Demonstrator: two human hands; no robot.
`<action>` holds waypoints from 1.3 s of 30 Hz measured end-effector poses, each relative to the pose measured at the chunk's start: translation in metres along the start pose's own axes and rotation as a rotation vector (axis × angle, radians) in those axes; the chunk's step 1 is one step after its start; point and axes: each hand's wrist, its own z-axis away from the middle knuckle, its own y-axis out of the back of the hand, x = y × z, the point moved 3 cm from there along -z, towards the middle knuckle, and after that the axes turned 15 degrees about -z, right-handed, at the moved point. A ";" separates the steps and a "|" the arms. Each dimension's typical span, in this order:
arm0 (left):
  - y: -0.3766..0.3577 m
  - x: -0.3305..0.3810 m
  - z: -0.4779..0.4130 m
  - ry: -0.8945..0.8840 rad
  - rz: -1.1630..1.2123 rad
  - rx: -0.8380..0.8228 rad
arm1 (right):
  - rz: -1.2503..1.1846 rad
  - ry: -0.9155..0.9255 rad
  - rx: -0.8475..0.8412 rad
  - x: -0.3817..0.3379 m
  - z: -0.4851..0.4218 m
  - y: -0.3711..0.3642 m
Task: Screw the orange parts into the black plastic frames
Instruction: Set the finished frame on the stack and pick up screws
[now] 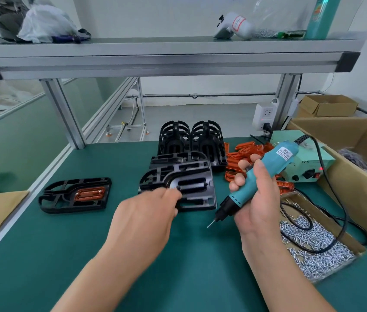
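My left hand (148,212) is on the empty frame (191,174). Its fingers (173,193) are curled over the near left edge, thumb on top, and pinch it. The frame lies flat on the tabletop (65,255), its long axis running across me, rounded end towards those fingers and square end away to their right. The open slot sits just beyond the fingertips.

My right hand (256,199) is wrapped tightly round the screwdriver (274,161). The bit slants down and to the left, and its tip hangs just off the frame's near right corner, touching nothing.

The orange parts (243,154) are piled beyond the right fingers, behind the tool and near the frame's far right corner. No orange part is in this frame yet, so I judge that fetching one comes first. The right hand is nearer the pile but is busy with the tool. The left hand would have to let go and cross over the frame to reach it.

The screws (313,239) lie to the right of the right wrist. A finished frame (74,197) lies well to the left of the left fingers.
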 end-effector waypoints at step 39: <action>0.026 0.061 -0.040 -0.007 0.384 -0.204 | -0.091 0.184 0.259 -0.075 -0.006 0.032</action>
